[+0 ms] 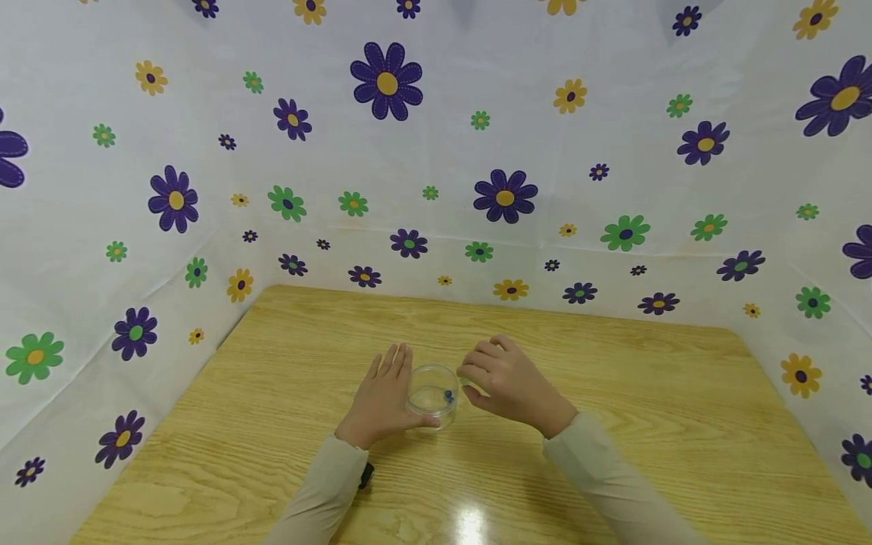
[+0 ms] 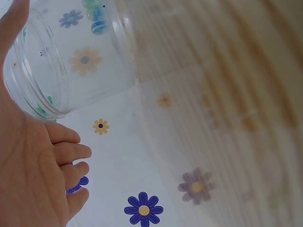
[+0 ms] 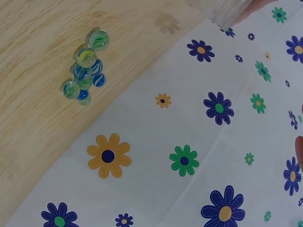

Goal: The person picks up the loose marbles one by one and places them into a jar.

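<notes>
A clear, cylindrical, open-mouthed jar stood on the pale wood-grain tabletop. The left hand lay spread against its side, thumb across the front. The right hand hung just beside the rim with bent fingers; whether they pinched anything could not be told. Clear glass marbles with green and blue swirls clustered against the wood; whether inside the jar was unclear.

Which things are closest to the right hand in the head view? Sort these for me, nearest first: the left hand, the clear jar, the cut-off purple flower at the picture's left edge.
1. Clear jar: just left of the right hand.
2. Left hand: at the jar's left.
3. Purple flower: far left, cut off.
</notes>
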Tool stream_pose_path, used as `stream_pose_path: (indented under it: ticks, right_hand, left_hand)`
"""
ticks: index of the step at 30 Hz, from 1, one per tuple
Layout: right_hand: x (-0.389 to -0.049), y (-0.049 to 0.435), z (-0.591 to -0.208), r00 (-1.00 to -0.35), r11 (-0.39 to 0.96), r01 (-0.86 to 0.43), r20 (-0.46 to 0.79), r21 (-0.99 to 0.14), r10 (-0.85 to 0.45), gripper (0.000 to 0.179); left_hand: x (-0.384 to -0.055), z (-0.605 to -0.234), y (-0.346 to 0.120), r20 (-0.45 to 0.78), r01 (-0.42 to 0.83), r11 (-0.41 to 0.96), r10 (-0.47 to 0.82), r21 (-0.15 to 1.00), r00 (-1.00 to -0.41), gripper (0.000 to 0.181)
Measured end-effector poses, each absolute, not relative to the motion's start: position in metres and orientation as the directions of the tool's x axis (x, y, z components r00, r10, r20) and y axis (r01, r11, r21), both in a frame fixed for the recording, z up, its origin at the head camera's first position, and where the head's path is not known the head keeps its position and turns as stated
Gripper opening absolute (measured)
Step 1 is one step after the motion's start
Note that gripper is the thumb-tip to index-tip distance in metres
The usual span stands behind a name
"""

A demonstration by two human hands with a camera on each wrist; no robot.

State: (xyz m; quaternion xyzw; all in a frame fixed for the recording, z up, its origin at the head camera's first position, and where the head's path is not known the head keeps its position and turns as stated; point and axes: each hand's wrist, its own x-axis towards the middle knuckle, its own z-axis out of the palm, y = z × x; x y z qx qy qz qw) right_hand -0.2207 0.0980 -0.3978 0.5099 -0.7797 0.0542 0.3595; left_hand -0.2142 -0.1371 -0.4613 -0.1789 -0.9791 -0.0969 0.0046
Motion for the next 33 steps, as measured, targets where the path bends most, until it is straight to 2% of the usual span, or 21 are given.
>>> stream_pose_path:
  ticks: [12,33]
  right_hand:
    - [-0.223,0.086,-0.408,-0.213,0.461,-0.838,0.602,0.293,-0.769,0.023]
    - [-0.225,0.076,-0.418,-0.205,0.438,-0.849,0.578,0.297,-0.790,0.017]
  left_hand:
    - [-0.213,-0.459,-0.136,0.043,0.349,0.920,0.347,0.180,-0.937,0.122]
    - [-0.214,-0.462,-0.137,0.064,0.359,0.916,0.353,0.179,-0.933,0.123]
